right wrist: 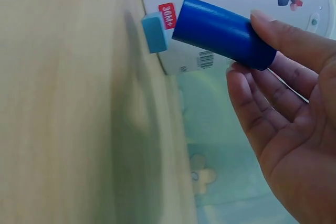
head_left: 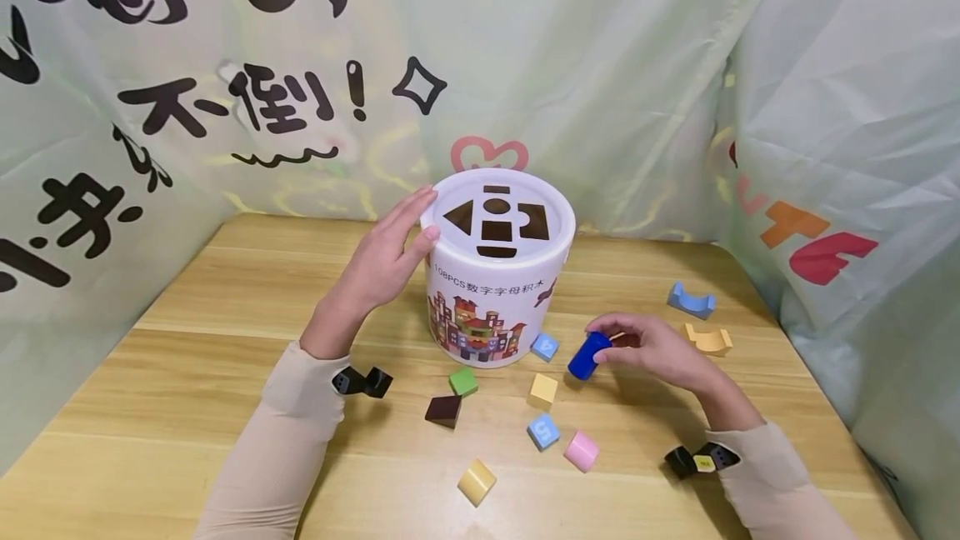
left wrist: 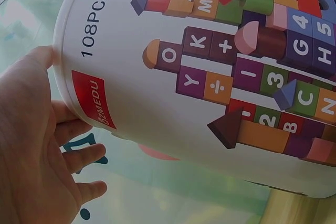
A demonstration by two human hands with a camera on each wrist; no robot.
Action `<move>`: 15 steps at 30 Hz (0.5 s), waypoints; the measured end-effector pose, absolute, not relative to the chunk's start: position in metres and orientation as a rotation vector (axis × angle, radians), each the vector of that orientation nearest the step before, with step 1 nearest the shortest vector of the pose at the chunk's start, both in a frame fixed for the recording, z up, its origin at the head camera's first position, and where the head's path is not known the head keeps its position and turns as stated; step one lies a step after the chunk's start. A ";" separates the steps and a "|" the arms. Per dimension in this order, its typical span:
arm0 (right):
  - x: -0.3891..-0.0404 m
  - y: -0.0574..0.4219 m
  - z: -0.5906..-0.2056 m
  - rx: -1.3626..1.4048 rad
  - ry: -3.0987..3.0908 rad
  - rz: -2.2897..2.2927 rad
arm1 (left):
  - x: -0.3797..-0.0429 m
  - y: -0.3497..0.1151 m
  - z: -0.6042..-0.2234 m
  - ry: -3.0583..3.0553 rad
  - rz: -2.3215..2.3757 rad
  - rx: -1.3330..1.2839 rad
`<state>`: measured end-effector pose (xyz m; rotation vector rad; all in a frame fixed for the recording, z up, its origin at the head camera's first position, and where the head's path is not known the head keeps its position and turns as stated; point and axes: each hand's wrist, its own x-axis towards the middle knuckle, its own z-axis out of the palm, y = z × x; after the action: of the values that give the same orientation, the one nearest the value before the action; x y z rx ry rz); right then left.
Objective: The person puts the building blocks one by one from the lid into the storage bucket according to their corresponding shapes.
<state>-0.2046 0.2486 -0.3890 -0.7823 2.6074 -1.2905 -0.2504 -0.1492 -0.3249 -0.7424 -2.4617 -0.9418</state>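
A white printed bucket with a lid cut with shaped holes stands upright on the wooden table. My left hand rests against the bucket's left side at the rim, its fingers fairly straight; in the left wrist view the thumb and part of a finger touch the rim. Right of the bucket, my right hand pinches a blue cylinder block by its upper end. The cylinder is tilted, and the right wrist view shows it raised off the table. Close by, a light blue block lies at the bucket's base.
Before the bucket lie a green block, a dark brown block, a yellow block, a blue block, a pink block and a tan block. Blue and yellow arch blocks lie right. Printed cloth surrounds the table.
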 end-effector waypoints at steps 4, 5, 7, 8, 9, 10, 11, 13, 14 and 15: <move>-0.202 0.247 -0.380 -0.782 2.634 -1.351 | -0.251 -0.150 -0.325 -2.459 -0.938 -0.743; -0.201 0.246 -0.377 -0.783 2.636 -1.363 | -0.251 -0.150 -0.325 -2.459 -0.939 -0.744; -0.200 0.247 -0.372 -0.784 2.644 -1.380 | -0.250 -0.150 -0.325 -2.456 -0.943 -0.745; -0.200 0.247 -0.370 -0.784 2.652 -1.381 | -0.250 -0.150 -0.326 -2.454 -0.947 -0.746; -0.200 0.247 -0.367 -0.788 2.658 -1.377 | -0.250 -0.150 -0.326 -2.452 -0.947 -0.746; -0.200 0.247 -0.365 -0.796 2.667 -1.370 | -0.250 -0.150 -0.326 -2.451 -0.947 -0.746; -0.200 0.247 -0.362 -0.809 2.674 -1.363 | -0.250 -0.150 -0.326 -2.450 -0.948 -0.747; -0.200 0.247 -0.356 -0.835 2.688 -1.344 | -0.250 -0.149 -0.326 -2.450 -0.945 -0.749; -0.200 0.247 -0.353 -0.850 2.696 -1.335 | -0.249 -0.149 -0.326 -2.452 -0.943 -0.750; -0.201 0.247 -0.350 -0.862 2.702 -1.328 | -0.249 -0.149 -0.325 -2.453 -0.941 -0.749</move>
<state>-0.2007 0.2474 -0.3495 -0.8617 2.7022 -1.3284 -0.2494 -0.1493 -0.3254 -0.7491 -2.4533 -0.9412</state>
